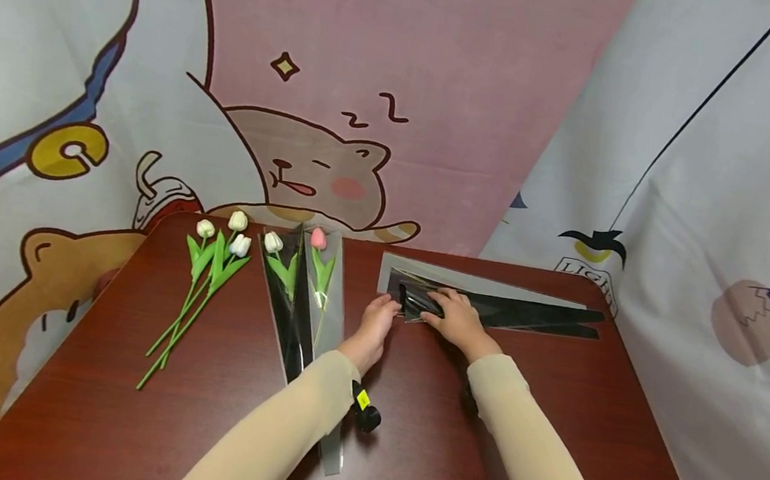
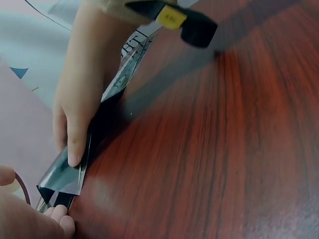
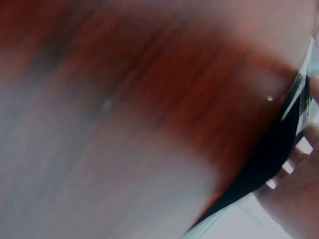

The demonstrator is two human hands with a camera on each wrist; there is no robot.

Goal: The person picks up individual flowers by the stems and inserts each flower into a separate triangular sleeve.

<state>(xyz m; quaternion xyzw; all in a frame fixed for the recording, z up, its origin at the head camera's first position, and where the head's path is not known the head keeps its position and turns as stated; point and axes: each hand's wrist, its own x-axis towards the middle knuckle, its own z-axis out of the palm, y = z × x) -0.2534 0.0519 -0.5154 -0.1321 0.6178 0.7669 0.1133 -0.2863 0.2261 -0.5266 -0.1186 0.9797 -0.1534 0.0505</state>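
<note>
A stack of long flower sleeves, black with clear and grey film, lies across the back right of the table. My right hand grips a black flower sleeve near its wide end, the thumb on one face and the fingers along the other. In the left wrist view this sleeve bulges, its mouth gaping towards my left hand. The curled fingers of that hand hold the lower edge at the mouth. The right wrist view shows dark film beside the right hand, mostly out of frame.
Left of the hands lie a white tulip in a black sleeve and a pink tulip in a grey one. Farther left are three loose white tulips with crossed stems. A printed cloth hangs behind the brown table.
</note>
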